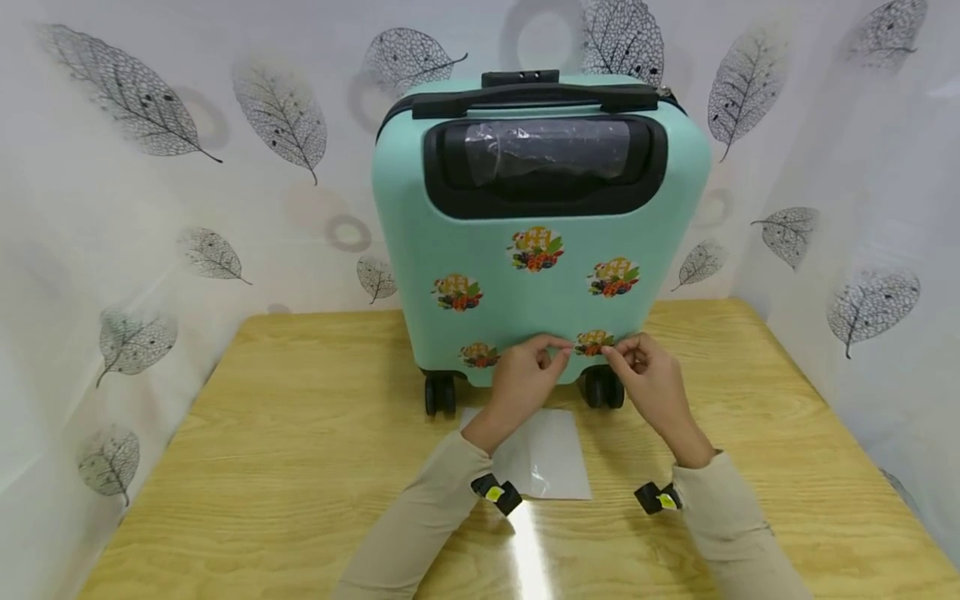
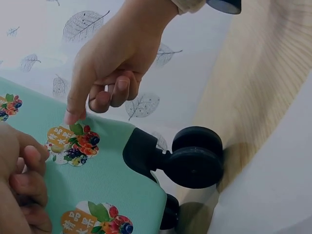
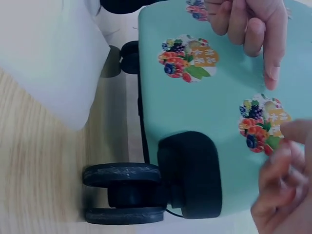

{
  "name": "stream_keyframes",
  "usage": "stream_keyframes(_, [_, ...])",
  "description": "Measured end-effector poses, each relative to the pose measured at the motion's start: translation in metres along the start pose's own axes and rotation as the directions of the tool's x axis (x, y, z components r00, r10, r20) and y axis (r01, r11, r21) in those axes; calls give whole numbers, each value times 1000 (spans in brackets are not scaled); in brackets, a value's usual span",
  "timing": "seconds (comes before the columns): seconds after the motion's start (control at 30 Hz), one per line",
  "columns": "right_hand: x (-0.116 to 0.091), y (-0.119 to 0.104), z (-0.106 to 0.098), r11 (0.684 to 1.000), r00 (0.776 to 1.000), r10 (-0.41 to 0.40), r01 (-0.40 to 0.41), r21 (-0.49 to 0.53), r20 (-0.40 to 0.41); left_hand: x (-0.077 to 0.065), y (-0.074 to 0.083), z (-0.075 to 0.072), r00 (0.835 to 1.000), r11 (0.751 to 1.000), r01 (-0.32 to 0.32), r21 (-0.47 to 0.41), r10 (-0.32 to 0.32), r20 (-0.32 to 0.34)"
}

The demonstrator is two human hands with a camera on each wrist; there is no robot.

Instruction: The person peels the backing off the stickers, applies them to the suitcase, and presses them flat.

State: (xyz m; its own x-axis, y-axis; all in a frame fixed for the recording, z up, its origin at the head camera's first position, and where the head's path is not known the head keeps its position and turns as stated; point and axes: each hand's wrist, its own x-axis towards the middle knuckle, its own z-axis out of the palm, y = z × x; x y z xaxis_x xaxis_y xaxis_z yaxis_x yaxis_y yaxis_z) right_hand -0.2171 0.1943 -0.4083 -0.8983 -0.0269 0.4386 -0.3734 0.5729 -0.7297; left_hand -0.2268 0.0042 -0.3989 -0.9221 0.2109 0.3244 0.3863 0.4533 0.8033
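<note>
A mint-green suitcase stands upright on its wheels, with several fruit stickers on its face. Both hands are at the lower right sticker, which lies against the case. My left hand is on its left side, thumb and index fingertips close to its edge. In the right wrist view, the left index finger points straight at the case just beside the sticker. My right hand touches the sticker's right edge with its fingertips, the other fingers loosely curled, as the left wrist view shows.
Under the left forearm, a white sheet with a shiny clear part lies on the wooden table. Black wheels stick out below the case. Leaf-patterned cloth surrounds the table at the back and sides.
</note>
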Motion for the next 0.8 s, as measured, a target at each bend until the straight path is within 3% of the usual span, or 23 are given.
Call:
stream_keyframes(0.13, [1, -4, -4, 994, 990, -14, -1, 109, 137, 2, 5, -1, 999, 999, -19, 27, 18, 36])
stream_keyframes(0.2, [2, -6, -5, 993, 986, -18, -3, 120, 166, 3, 7, -1, 998, 999, -19, 33, 17, 58])
stream_keyframes(0.47, [5, -8, -5, 996, 978, 0, -18, 84, 209, 5, 12, 0, 994, 999, 10, 37, -14, 107])
stream_keyframes(0.8, [5, -10, -7, 990, 974, 1, -34, 140, 226, 6, 15, -2, 989, 999, 10, 44, -16, 147])
